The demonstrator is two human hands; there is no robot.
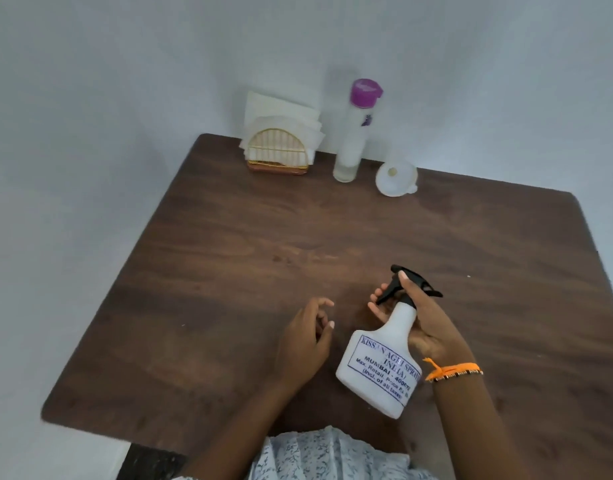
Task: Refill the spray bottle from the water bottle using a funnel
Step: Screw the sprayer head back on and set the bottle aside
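Gripping the white plastic spray bottle (377,368) at its neck with our right hand (419,323), fingers (379,294) clamped round it, we judge refilling barely begun. Our left hand (306,336) hangs loosely curled, holding nothing; the black trigger head (407,284) looks still on, and the purple-capped clear water bottle (353,133) and white funnel (396,178) stand untouched at the far edge.

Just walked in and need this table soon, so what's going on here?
A person is holding a white spray bottle by its neck in the right hand, the black trigger head still on. The left hand hangs loosely curled beside it, holding nothing. The water bottle, capped in purple, and the funnel wait untouched at the table's far edge.
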